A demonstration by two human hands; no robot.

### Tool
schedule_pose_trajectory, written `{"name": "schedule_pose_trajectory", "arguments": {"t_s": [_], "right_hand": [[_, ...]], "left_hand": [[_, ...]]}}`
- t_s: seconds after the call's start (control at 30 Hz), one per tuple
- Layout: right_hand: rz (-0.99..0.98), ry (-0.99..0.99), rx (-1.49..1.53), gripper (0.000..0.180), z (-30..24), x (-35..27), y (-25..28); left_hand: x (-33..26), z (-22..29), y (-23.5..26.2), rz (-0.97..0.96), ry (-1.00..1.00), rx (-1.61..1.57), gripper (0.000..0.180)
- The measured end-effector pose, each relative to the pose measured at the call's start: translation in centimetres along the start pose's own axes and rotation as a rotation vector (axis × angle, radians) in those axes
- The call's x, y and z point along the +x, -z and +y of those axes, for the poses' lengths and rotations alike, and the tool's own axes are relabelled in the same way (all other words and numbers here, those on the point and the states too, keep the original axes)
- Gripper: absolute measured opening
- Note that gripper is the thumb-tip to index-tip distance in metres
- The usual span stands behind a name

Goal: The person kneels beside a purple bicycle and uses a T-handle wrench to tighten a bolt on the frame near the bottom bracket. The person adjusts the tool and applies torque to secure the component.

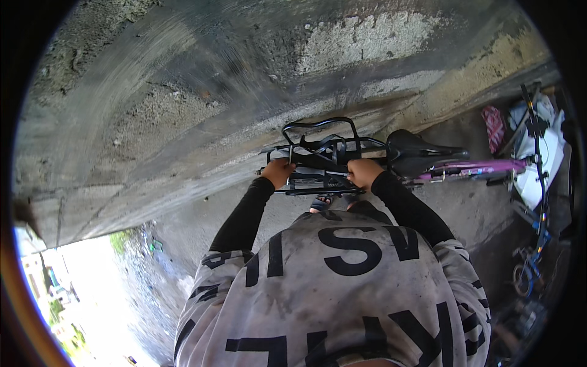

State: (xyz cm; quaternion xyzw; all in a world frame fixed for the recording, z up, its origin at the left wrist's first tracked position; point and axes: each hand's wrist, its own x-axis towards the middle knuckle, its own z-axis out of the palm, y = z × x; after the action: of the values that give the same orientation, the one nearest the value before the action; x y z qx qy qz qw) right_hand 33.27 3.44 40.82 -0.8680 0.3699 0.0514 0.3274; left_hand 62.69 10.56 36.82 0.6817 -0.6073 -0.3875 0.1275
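A black metal rear rack [361,144] sits behind the black saddle [416,154] of a bicycle with a purple frame [471,166]. My left hand [279,173] is closed at the rack's left part, by a thin upright bar. Closed too, my right hand [365,174] is nearer the saddle. Between them a wide black strap [321,163] runs across the rack, one end at each hand; my fingertips are partly hidden. More black strips loop over the rack beyond it. A raised black tube hoop [318,122] stands at its far side.
A stained concrete wall [202,79] rises close behind the rack. The bicycle's handlebar [539,159] is at the right, before white sacks [538,177] and a red patterned bag [492,128]. A small blue bicycle [531,269] stands farther right. My sandalled foot [321,203] shows below the rack.
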Motion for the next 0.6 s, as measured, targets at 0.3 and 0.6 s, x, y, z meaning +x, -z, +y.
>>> {"name": "schedule_pose_trajectory", "arguments": {"t_s": [0.3, 0.6], "right_hand": [[0.138, -0.210, 0.141, 0.026, -0.6, -1.1, -0.3], [0.305, -0.323, 0.415, 0.023, -1.4, -2.4, -0.2]], "left_hand": [[-1.6, 0.4, -0.8, 0.274, -0.050, 0.018, 0.034], [-2.0, -0.9, -0.1, 0.395, -0.148, -0.066, 0.034]]}}
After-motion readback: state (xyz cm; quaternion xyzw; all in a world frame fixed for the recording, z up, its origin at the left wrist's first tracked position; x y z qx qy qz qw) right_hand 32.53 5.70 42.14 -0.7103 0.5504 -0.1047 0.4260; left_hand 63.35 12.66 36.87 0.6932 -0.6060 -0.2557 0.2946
